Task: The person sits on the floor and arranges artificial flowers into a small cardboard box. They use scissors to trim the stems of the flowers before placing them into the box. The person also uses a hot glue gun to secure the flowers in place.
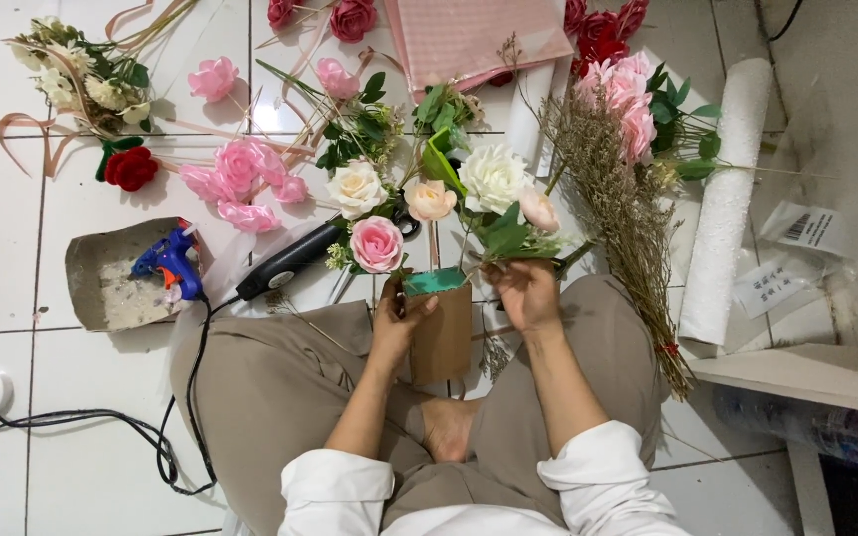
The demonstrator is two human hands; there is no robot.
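Bright, even light falls from above onto the white floor tiles, which shine softly without harsh glare. Shadows under the flowers are faint and short. The focus is sharp throughout, with slight wide-angle bending towards the edges.

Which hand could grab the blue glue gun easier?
Probably the left hand. It holds the brown box on the side nearer the blue glue gun. The right hand grips flower stems on the far side.

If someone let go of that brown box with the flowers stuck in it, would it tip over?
Probably. The brown box is tall and narrow, with flowers spreading wide above it, so it looks top-heavy. The left hand steadies its side; it seems light cardboard, easily dented.
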